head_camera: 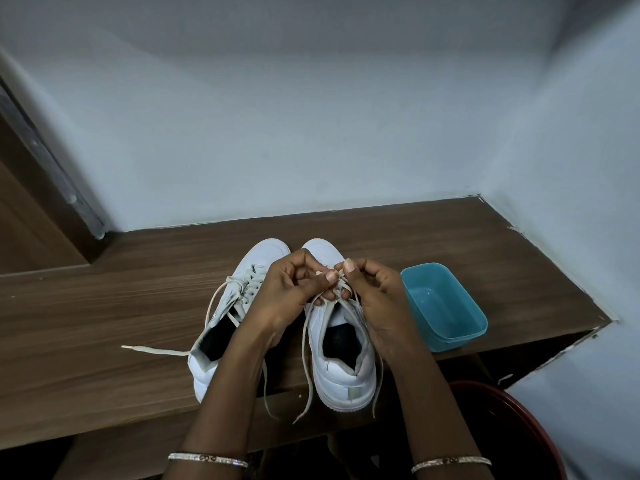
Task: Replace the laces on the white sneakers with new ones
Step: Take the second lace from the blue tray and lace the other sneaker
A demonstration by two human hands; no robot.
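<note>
Wooden shelf, both white sneakers on it, toes away from me. Right sneaker sits under my hands. My left hand and right hand, fingers curled, each pinch its lace over the eyelets. Forearms angle inward, wrists raised.

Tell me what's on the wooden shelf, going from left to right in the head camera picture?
Loose lace end → left shoe → left hand → right hand → blue tub. The right shoe lies under both hands, so it has no clear place in the order.
</note>
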